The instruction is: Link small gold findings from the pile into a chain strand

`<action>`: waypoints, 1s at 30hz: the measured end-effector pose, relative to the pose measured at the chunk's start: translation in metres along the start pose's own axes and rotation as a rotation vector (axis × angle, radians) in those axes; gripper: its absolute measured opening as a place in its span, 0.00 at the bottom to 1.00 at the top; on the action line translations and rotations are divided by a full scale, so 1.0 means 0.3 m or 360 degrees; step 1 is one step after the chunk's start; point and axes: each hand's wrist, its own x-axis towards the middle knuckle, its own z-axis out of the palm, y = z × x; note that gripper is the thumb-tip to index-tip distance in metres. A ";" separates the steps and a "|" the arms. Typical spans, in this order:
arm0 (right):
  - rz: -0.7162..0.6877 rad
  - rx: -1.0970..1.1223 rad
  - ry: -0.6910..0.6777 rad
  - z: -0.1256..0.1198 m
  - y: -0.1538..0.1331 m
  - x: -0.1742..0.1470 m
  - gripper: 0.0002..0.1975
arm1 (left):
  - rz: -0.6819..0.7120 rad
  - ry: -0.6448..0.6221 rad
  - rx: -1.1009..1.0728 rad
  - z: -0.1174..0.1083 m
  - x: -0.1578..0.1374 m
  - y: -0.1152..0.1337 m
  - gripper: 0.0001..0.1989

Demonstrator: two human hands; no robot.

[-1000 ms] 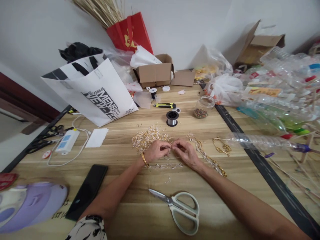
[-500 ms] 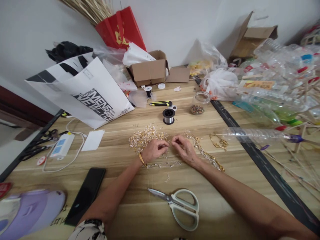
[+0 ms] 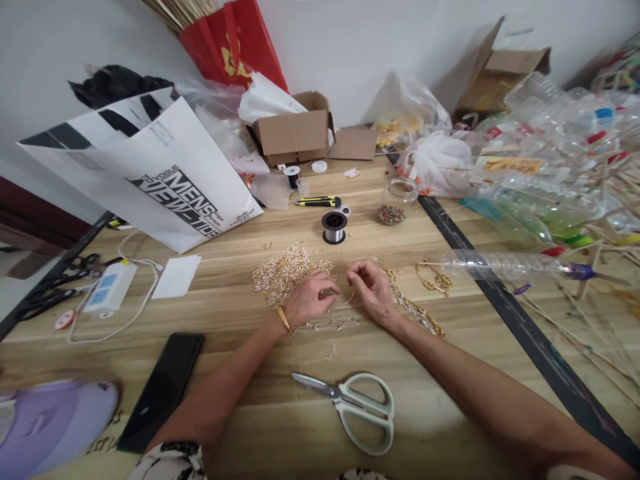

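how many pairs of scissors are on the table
2. White-handled scissors lie near the front edge, below the hands. Black-handled scissors lie at the far left edge, beside the white power strip. More could be hidden under the bags and clutter.

Scissors (image 3: 350, 403) before both hands, spool (image 3: 334, 227) behind.

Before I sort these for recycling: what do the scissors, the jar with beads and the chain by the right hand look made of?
Scissors: shiny steel-looking blades, pale matte handles, probably plastic. Jar: clear and glossy, glass or plastic; can't tell which. Chain beside the right hand: gold-coloured links with a metallic glint, likely plated metal.
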 end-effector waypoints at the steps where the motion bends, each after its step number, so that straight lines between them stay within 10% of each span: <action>1: -0.0009 -0.0028 -0.0006 0.000 -0.002 0.000 0.06 | -0.0028 0.0022 -0.0040 0.000 0.001 0.000 0.04; 11: -0.0171 -0.0192 -0.0187 0.006 -0.014 -0.013 0.06 | -0.0334 0.0127 -0.0582 -0.007 0.000 0.016 0.06; 30: -0.0115 -0.0203 -0.0404 0.015 0.009 -0.033 0.12 | -0.0327 0.0130 -0.0480 -0.029 0.000 0.018 0.09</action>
